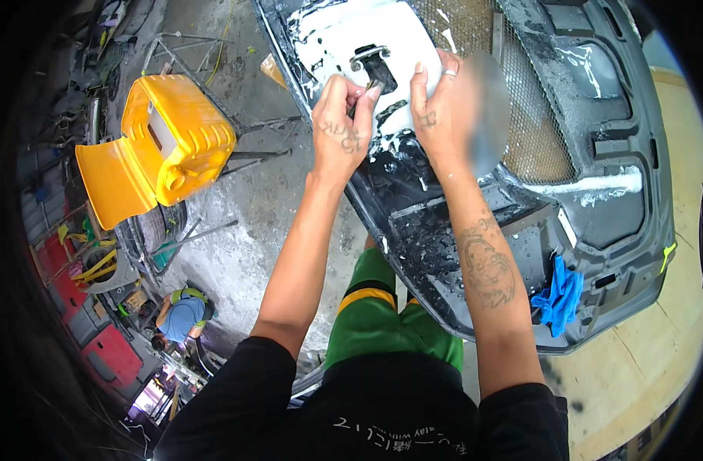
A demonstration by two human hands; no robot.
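A white panel (328, 38) with dark openings and a small metal fitting (360, 60) lies on a large black moulded part (628, 200) with mesh and white smears. My left hand (340, 131) is at the panel's lower left, thumb and fingertips pinched at the dark opening below the fitting; what they hold is too small or hidden to make out. My right hand (437, 115) grips the panel's right side, thumb upright along it and fingers partly behind; a blurred patch covers the area beside that hand.
An opened yellow plastic container (205, 115) sits at left by metal stands (255, 127) and a tyre (147, 242). A person (184, 315) crouches lower left among red panels and scattered parts. A blue cloth (563, 296) rests on the black part; a pale board (628, 346) lies beneath it at right.
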